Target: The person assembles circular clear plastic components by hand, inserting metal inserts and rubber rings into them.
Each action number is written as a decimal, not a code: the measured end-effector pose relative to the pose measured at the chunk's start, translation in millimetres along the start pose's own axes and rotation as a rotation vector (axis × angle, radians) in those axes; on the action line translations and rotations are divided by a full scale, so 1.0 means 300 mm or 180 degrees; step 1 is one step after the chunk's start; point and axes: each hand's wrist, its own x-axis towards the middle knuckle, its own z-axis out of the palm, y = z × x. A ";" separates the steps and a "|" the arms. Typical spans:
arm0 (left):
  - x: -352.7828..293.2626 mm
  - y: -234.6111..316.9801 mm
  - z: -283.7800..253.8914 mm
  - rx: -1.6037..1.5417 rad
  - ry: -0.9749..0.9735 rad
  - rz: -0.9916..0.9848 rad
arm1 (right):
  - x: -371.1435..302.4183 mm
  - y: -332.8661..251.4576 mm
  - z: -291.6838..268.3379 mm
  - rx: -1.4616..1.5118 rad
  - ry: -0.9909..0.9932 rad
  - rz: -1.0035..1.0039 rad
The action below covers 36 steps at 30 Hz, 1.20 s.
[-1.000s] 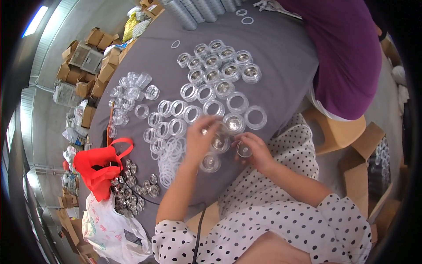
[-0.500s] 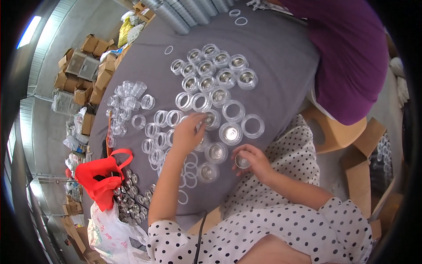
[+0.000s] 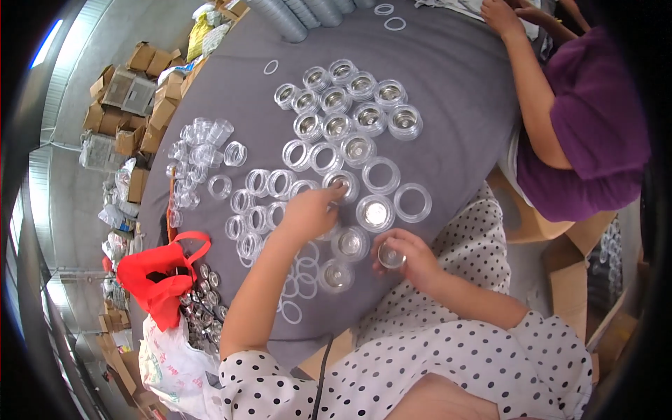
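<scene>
left hand [image 3: 311, 212]: fingertips at a clear round case [image 3: 353, 185] on the grey table [image 3: 455, 133]; whether it grips, i cannot tell
right hand [image 3: 418, 263]: grasps a small clear disc [image 3: 392, 258], near the table's edge
case cluster [image 3: 367, 117]: farther up the table, beyond the left hand

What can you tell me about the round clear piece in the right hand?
The round clear piece looks like plastic, see-through, with a pale rim. Its circular face is turned toward the camera. The right hand holds it in its fingers near the grey table's edge. Finer detail is too small to tell.
</scene>
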 end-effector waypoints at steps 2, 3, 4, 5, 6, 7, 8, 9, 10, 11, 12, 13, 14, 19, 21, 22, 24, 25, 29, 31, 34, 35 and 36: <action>-0.002 0.017 0.007 0.0182 0.0017 -0.0045 | 0.002 -0.002 0.002 0.0026 0.0027 0.0094; -0.002 0.023 0.021 0.0181 0.0023 -0.0044 | 0.005 0.001 0.000 0.0021 0.0025 0.0092; -0.004 0.030 0.033 0.0219 0.0194 -0.0078 | 0.008 0.005 -0.002 0.0066 0.0006 0.0033; -0.006 0.033 0.045 0.0257 0.0365 -0.0109 | 0.011 0.007 -0.004 0.0112 -0.0011 -0.0028; -0.013 0.024 0.058 0.0258 0.0363 -0.0106 | 0.009 0.012 -0.007 0.0115 -0.0008 -0.0030; -0.018 0.009 0.066 0.0124 0.0508 0.0000 | 0.009 0.014 -0.012 0.0254 -0.0039 -0.0084; -0.021 0.003 0.072 -0.0008 0.0653 0.0107 | 0.010 0.017 -0.017 0.0394 -0.0070 -0.0141; -0.022 0.012 0.069 0.0000 0.0651 0.0123 | 0.016 0.020 -0.022 0.0401 -0.0065 -0.0157; -0.023 0.023 0.063 0.0067 0.0578 0.0012 | 0.023 0.023 -0.029 0.0523 -0.0103 -0.0107; -0.021 0.033 0.058 0.0137 0.0508 -0.0098 | 0.031 0.025 -0.036 0.0644 -0.0142 -0.0060; -0.016 0.024 0.050 0.0055 0.0416 -0.0070 | 0.033 0.024 -0.045 0.0681 -0.0274 -0.0056; -0.026 0.029 0.056 0.0066 0.0415 -0.0053 | 0.030 0.027 -0.050 0.0689 -0.0272 -0.0074; -0.042 0.037 0.060 0.0050 0.0797 0.0031 | 0.026 0.030 -0.053 0.0768 -0.0414 -0.0058; -0.143 0.226 0.058 -0.0802 0.1070 0.1298 | 0.052 0.051 -0.089 0.0977 -0.0587 -0.0166; -0.177 0.267 0.087 -0.0738 0.0907 0.1698 | 0.058 0.059 -0.096 0.1017 -0.0638 -0.0143; -0.180 0.252 0.121 -0.0296 0.0893 0.1807 | 0.057 0.064 -0.098 0.1061 -0.0654 -0.0119; -0.169 0.222 0.140 -0.0252 0.0777 0.1817 | 0.046 0.051 -0.094 0.1083 -0.0538 0.0001; -0.164 0.213 0.131 -0.0254 0.0773 0.1826 | 0.041 0.041 -0.092 0.1114 -0.0406 0.0095; -0.081 0.199 0.079 -0.1534 0.1368 0.1140 | 0.030 0.023 -0.075 0.1030 -0.0635 0.0097; -0.006 0.194 0.067 -0.1534 0.1343 0.0789 | 0.032 0.019 -0.072 0.1008 -0.0597 0.0210; 0.080 0.177 0.073 -0.0667 0.1280 0.0953 | 0.032 0.027 -0.078 0.0992 -0.0699 0.0149; 0.092 0.174 0.075 -0.0290 0.1112 0.0892 | 0.032 0.032 -0.078 0.0975 -0.0782 0.0094; 0.096 0.179 0.071 -0.0260 0.0932 0.0758 | 0.031 0.031 -0.081 0.1001 -0.0758 0.0081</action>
